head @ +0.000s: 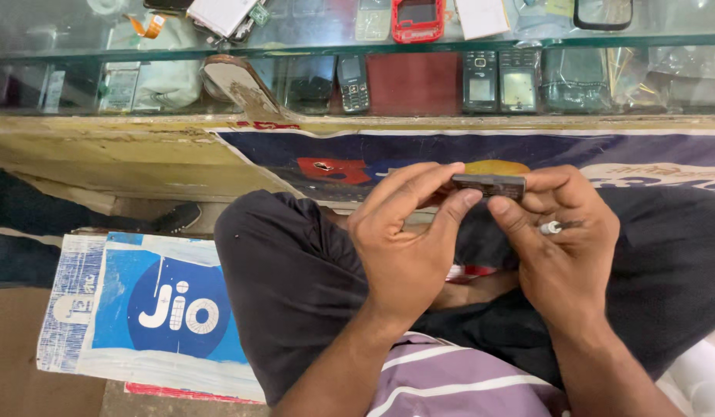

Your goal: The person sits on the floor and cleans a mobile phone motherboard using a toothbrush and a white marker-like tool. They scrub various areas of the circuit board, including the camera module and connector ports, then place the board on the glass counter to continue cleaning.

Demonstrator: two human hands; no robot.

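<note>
Lying flat at lower left beside the person's knee is a rectangular blue and white printed sign (152, 309) with a dark blue circle at its middle, while a blue, red and white banner (357, 158) runs along the front of the glass display counter (373, 42) of old phones above. Both hands meet over the lap on a small dark rectangular part (489, 185), its long axis running left to right and level: the left hand (407, 243) pinches its left end with fingers closed on it, and the right hand (562, 247) grips its right end while also holding a thin silver-tipped tool (552, 227).
</note>
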